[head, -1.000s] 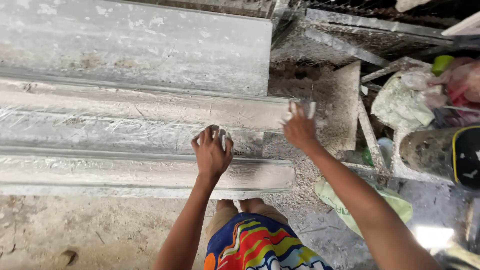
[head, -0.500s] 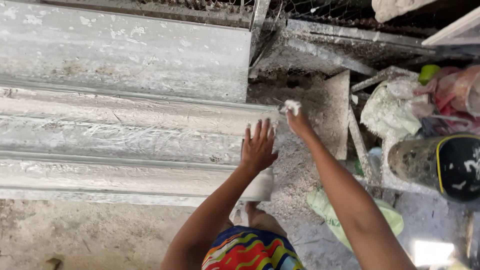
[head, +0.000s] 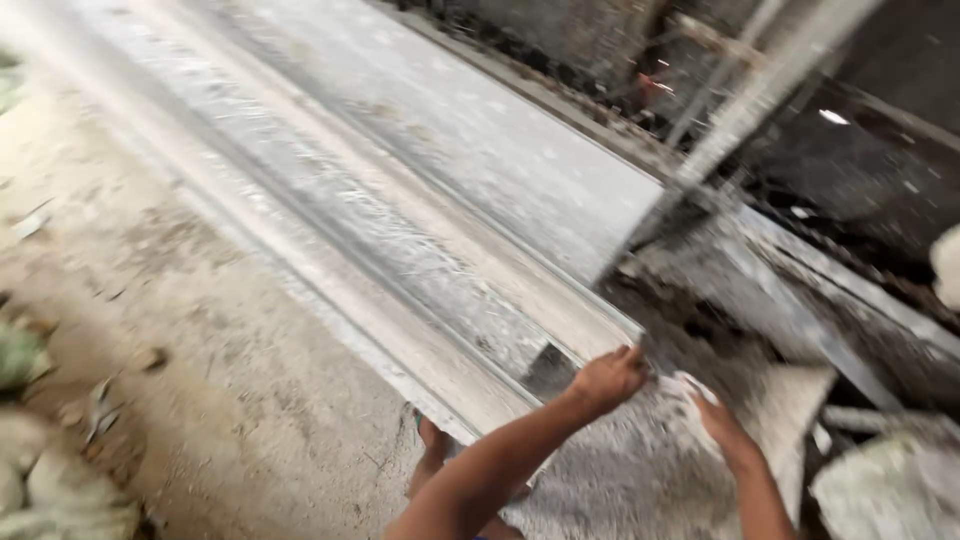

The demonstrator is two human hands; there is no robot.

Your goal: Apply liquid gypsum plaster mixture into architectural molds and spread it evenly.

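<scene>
A long grey-white plaster moulding [head: 400, 250] with ridged profiles runs diagonally from the upper left down to the lower middle. My left hand [head: 605, 380] is curled on the top corner of its near end. Just to the right, my right hand [head: 718, 420] holds a small white clump of plaster fibre [head: 690, 386] above a rough, plaster-crusted surface [head: 620, 470]. The frame is motion-blurred, so finger detail is poor.
A bare dusty floor [head: 200, 330] lies left of the moulding, with pale sacks [head: 40, 490] at the bottom left. My bare foot [head: 434, 440] stands below the moulding's end. Metal bars [head: 760, 95] and dark clutter fill the upper right; a flat pale slab [head: 795, 395] lies at the right.
The view has swung left, so the moulding now runs diagonally. My left hand has gone from lying flat on the moulding to curling on its end corner. The right hand still carries the white clump.
</scene>
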